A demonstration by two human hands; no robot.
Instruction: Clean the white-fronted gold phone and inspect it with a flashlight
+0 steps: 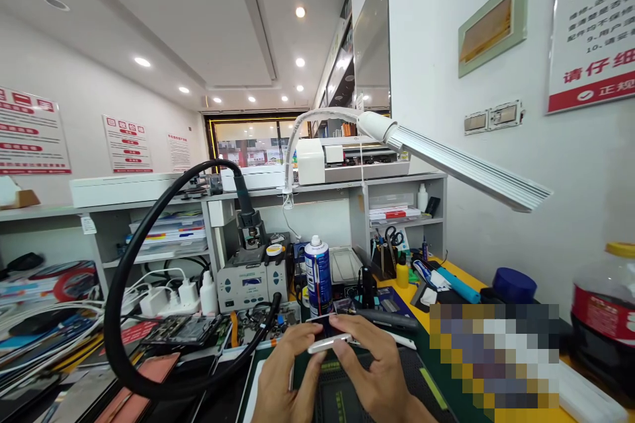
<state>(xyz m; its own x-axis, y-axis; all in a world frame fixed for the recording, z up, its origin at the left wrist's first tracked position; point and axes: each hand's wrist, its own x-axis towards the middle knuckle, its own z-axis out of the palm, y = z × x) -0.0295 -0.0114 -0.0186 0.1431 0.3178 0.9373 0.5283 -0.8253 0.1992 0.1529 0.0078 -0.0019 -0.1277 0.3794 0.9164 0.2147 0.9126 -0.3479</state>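
Between both hands, above a dark work mat (330,386), I see a smartphone (328,342) with a pale silver edge and a dark face, tilted so that its edge points toward me. My left hand (289,373) grips its left end between thumb and fingers. At the right end, my right hand (371,365) pinches it the same way, thumb on the near edge. Most of the phone's face is hidden by fingers. Just beyond stands a blue and white spray can (318,274). A dark handle-like tool (387,318) lies behind my right hand.
A grey soldering or hot-air station (252,284) stands back left, its thick black hose (115,304) looping across the left side. Loose phone parts (181,330) crowd the left bench. A white lamp (466,162) reaches overhead. At right are a dark drink bottle (605,324) and a blue lid (514,284).
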